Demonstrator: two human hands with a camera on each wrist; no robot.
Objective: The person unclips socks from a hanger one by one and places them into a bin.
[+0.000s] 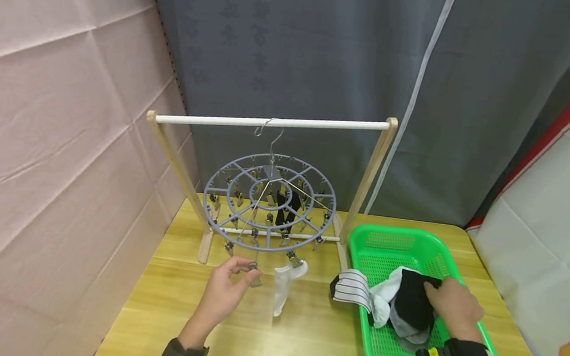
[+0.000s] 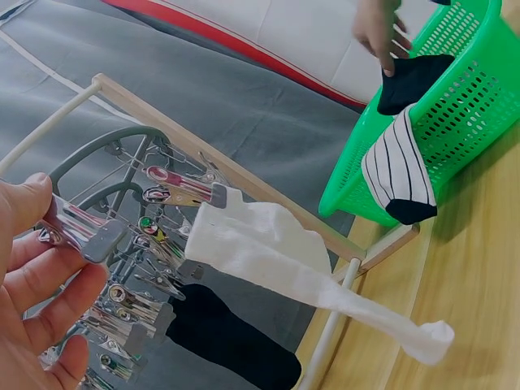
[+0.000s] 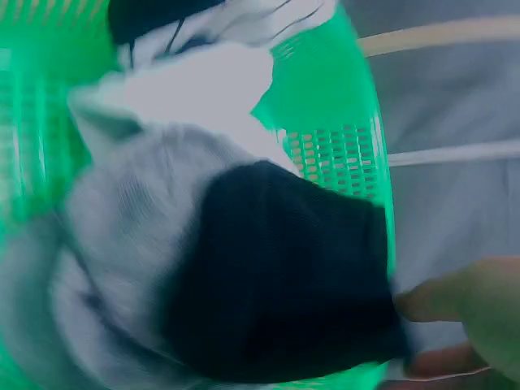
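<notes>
A round grey plastic drying hanger (image 1: 269, 202), ringed with metal clips, hangs by its hook from a white rail (image 1: 271, 123) on a pale wooden frame (image 1: 372, 174) at the far side of the wooden bench (image 1: 301, 338). The left hand (image 1: 224, 291) pinches one metal clip (image 2: 77, 230) on the near rim between thumb and fingers; the left wrist view shows its shiny jaws and grey grip, which look tiny from the head view. Just right of it, one soft white sock (image 1: 283, 285) hangs limp from another clip, and a black sock (image 2: 227, 341) hangs farther in.

On the right stands a green perforated plastic basket (image 1: 385, 249). A black-and-white striped sock (image 1: 351, 288) drapes over its left rim. Inside lies a heap of white and grey knit socks, with a black sock (image 1: 411, 305) on top. The right hand (image 1: 451, 308) grips that black sock at its right edge, fingers curled on it. The right wrist view is blurred but shows the fabric's fine knit and the fingertips (image 3: 431, 301) against it.
</notes>
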